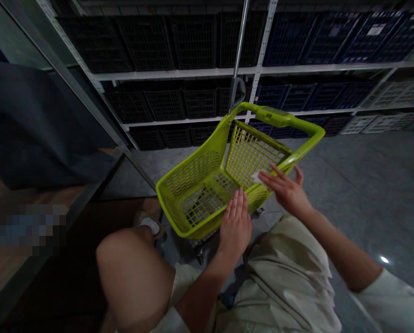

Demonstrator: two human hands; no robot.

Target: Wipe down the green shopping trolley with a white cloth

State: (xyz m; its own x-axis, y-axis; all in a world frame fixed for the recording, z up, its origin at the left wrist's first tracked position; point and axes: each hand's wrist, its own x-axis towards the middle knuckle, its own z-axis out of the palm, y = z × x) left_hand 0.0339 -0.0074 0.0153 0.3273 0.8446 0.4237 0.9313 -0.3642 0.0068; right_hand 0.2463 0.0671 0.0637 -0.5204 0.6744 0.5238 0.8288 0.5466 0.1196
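A yellow-green plastic shopping cart [196,162] with grid sides stands before my knees, its inside bare. My left hand [236,222] lies with fingers stretched flat on the near rim of the basket, holding nothing. Farther right, my right hand [288,189] presses a small white tissue [257,176] against the rim near where it rises to the handle [279,118]. Only a corner of the tissue shows past the fingertips; the rest is hidden under them.
Shelves behind the cart carry rows of black crates [193,41], blue crates [293,41] and pale crates [383,122]. A grey pole [240,39] rises behind the handle. At the left stands a metal-edged table [63,219] with dark cloth [37,125].
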